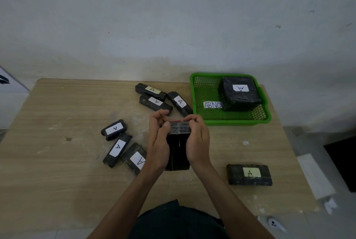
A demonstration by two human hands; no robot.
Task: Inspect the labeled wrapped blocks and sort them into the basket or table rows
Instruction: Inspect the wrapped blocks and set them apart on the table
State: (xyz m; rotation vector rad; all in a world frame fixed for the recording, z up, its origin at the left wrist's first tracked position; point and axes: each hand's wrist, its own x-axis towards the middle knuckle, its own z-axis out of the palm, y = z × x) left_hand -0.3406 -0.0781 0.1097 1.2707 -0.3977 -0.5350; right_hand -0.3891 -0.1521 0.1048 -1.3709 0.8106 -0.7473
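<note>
Block: we hold the block (178, 154) upright between both hands, in front of the basket (231, 122). We cannot tell whether its lower end rests on the table (57, 171).
Left hand: our left hand (157, 142) curls round the block's left side, thumb at the top edge.
Right hand: our right hand (198, 140) curls round the right side, fingertips pinching the top edge.
Sorted: one basket block (240, 94) sits beside the tag (212, 104); a lone block (249, 174) lies near the table's right edge.
Slip risk: the wrap looks slick. If we turn the block on fingertips alone, it may drop onto the near pile (123, 146) just to its left.
Missort risk: no label faces us, so judging now could send it to the wrong place.
Basket risk: the basket block fills the right side, so a hasty drop could catch the rim.
</note>
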